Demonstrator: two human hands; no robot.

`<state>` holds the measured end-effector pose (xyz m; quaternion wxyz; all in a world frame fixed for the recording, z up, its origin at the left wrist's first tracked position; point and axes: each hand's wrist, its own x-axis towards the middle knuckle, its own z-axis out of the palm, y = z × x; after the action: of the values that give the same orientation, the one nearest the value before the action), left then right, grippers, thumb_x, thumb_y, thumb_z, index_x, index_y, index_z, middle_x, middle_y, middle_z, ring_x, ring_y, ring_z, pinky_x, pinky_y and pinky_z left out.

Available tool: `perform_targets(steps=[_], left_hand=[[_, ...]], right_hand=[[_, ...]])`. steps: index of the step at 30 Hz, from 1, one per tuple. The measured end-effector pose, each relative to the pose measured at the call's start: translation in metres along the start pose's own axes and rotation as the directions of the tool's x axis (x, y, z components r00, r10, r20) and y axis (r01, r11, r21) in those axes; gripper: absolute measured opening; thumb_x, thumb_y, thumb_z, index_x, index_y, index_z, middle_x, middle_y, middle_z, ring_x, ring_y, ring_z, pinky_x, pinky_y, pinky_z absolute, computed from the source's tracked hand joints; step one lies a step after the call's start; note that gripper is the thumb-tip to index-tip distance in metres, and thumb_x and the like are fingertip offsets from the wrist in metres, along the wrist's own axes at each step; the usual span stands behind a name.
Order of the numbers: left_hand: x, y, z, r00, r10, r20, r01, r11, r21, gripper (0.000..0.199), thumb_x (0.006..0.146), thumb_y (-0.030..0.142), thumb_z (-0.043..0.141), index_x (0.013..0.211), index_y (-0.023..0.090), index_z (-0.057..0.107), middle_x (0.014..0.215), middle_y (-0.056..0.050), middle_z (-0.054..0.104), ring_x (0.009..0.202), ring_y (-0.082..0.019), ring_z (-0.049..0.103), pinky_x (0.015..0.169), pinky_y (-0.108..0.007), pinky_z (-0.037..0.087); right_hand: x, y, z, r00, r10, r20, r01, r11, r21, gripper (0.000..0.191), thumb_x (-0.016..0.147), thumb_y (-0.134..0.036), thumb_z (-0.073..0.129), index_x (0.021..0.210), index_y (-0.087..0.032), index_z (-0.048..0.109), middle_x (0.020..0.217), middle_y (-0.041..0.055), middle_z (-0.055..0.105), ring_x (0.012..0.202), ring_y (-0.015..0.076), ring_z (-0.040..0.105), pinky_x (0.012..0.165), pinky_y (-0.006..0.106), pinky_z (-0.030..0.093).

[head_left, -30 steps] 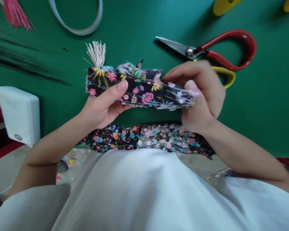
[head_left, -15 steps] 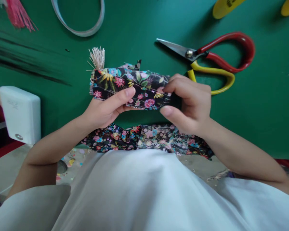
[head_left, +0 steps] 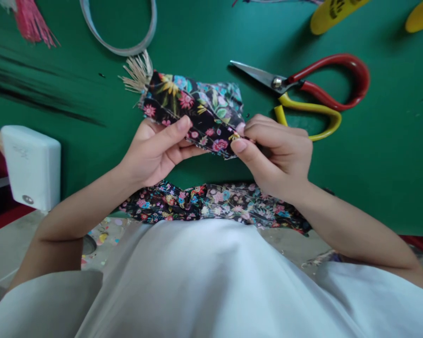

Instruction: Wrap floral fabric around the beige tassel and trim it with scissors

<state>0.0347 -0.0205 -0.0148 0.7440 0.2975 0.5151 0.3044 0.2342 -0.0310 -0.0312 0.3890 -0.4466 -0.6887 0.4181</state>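
Note:
Between my hands is a folded piece of black floral fabric (head_left: pixel 206 115), printed with pink, yellow and blue flowers. A cream fringe (head_left: pixel 138 74) sticks out of its far left end. My left hand (head_left: pixel 158 152) grips its lower left part, thumb on top and fingers beneath. At the lower right corner, my right hand (head_left: pixel 277 152) pinches the fabric between thumb and curled fingers. A second strip of black floral fabric (head_left: pixel 229 202), partly gathered, lies along the table's near edge, below both hands.
Scissors (head_left: pixel 277 83) with one red and one yellow handle lie partly open to the right. A pale ring-shaped band (head_left: pixel 136 48), a pink tassel (head_left: pixel 31 23) and yellow bottles (head_left: pixel 329 19) are at the back of the green table (head_left: pixel 380 188). A white box-like device (head_left: pixel 31 166) stands left.
The fabric has tilted, its left end swinging up and away and its right end down. My right thumb and fingers have closed on its right corner. My left hand keeps its grip.

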Motion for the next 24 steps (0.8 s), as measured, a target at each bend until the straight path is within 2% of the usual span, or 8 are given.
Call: perform_targets(steps=[4, 7, 9, 10, 12, 16, 22, 24], left_hand=[[0.000, 0.007, 0.001, 0.998, 0.037, -0.055, -0.043, 0.993, -0.107, 0.013, 0.089, 0.031, 0.059, 0.085, 0.019, 0.062, 0.099, 0.001, 0.074, 0.127, -0.027, 0.060, 0.099, -0.045, 0.059], [-0.001, 0.016, 0.001, 0.999, 0.016, -0.049, -0.027, 0.973, -0.229, 0.020, 0.093, 0.035, 0.052, 0.109, 0.026, 0.061, 0.113, 0.003, 0.073, 0.142, -0.032, 0.044, 0.108, -0.055, 0.051], [-0.001, 0.021, -0.001, 1.000, 0.012, -0.017, -0.016, 0.967, -0.254, 0.035, 0.095, 0.036, 0.047, 0.130, 0.030, 0.052, 0.125, 0.004, 0.068, 0.149, -0.032, 0.031, 0.113, -0.057, 0.046], [-0.001, 0.022, -0.002, 1.000, 0.030, 0.000, -0.029, 0.969, -0.246, 0.042, 0.095, 0.034, 0.047, 0.137, 0.030, 0.046, 0.128, 0.002, 0.067, 0.149, -0.033, 0.030, 0.113, -0.057, 0.046], [0.000, 0.023, -0.005, 0.996, 0.081, 0.035, -0.072, 0.977, -0.200, 0.054, 0.091, 0.025, 0.052, 0.143, 0.028, 0.038, 0.125, -0.001, 0.068, 0.143, -0.033, 0.040, 0.104, -0.055, 0.054], [-0.001, 0.021, -0.008, 0.993, 0.111, 0.043, -0.104, 0.984, -0.144, 0.062, 0.085, 0.013, 0.056, 0.140, 0.033, 0.037, 0.115, 0.000, 0.069, 0.122, -0.032, 0.063, 0.084, -0.046, 0.064], [-0.003, 0.021, -0.004, 0.998, 0.055, -0.030, -0.058, 0.993, -0.100, 0.060, 0.083, 0.025, 0.066, 0.134, 0.043, 0.040, 0.128, 0.005, 0.063, 0.125, -0.031, 0.060, 0.090, -0.043, 0.062], [-0.003, 0.022, -0.004, 0.997, 0.071, -0.031, -0.074, 0.993, -0.092, 0.060, 0.083, 0.027, 0.066, 0.134, 0.043, 0.040, 0.130, 0.005, 0.063, 0.128, -0.031, 0.058, 0.090, -0.042, 0.062]], right_hand=[[0.004, -0.002, -0.015, 0.975, -0.184, 0.129, 0.203, 0.967, -0.153, 0.017, 0.093, -0.029, 0.049, 0.080, -0.022, 0.057, 0.073, 0.0030, 0.061, 0.070, 0.0167, 0.058, 0.066, 0.034, 0.047], [0.007, -0.007, -0.039, 0.979, -0.178, 0.097, 0.202, 0.821, -0.533, 0.013, 0.091, -0.026, 0.047, 0.091, -0.023, 0.060, 0.088, 0.0071, 0.065, 0.087, 0.0227, 0.063, 0.080, 0.041, 0.050], [0.008, -0.009, -0.053, 0.998, -0.056, 0.008, 0.040, 0.598, -0.801, 0.019, 0.091, -0.031, 0.046, 0.102, -0.023, 0.059, 0.099, 0.0102, 0.065, 0.102, 0.0304, 0.063, 0.090, 0.051, 0.048], [0.008, -0.010, -0.058, 0.999, 0.052, -0.012, -0.037, 0.509, -0.860, 0.025, 0.088, -0.032, 0.049, 0.109, -0.021, 0.056, 0.108, 0.0138, 0.064, 0.109, 0.0346, 0.060, 0.091, 0.055, 0.048], [0.007, -0.010, -0.064, 0.974, 0.227, -0.017, -0.108, 0.394, -0.913, 0.039, 0.082, -0.029, 0.053, 0.119, -0.016, 0.050, 0.120, 0.0205, 0.058, 0.115, 0.0394, 0.056, 0.091, 0.059, 0.048], [0.007, -0.005, -0.062, 0.937, 0.346, 0.041, -0.075, 0.315, -0.946, 0.041, 0.078, -0.020, 0.049, 0.117, -0.008, 0.046, 0.119, 0.0244, 0.054, 0.116, 0.0392, 0.054, 0.090, 0.056, 0.050], [0.013, 0.004, -0.059, 0.897, 0.437, -0.070, -0.200, 0.259, -0.945, 0.037, 0.069, -0.013, 0.053, 0.106, -0.008, 0.052, 0.109, 0.0232, 0.060, 0.109, 0.0364, 0.061, 0.086, 0.046, 0.052], [0.014, 0.004, -0.059, 0.901, 0.427, -0.081, -0.244, 0.341, -0.908, 0.027, 0.068, -0.016, 0.057, 0.095, -0.014, 0.052, 0.097, 0.0176, 0.064, 0.096, 0.0322, 0.064, 0.077, 0.042, 0.050]])
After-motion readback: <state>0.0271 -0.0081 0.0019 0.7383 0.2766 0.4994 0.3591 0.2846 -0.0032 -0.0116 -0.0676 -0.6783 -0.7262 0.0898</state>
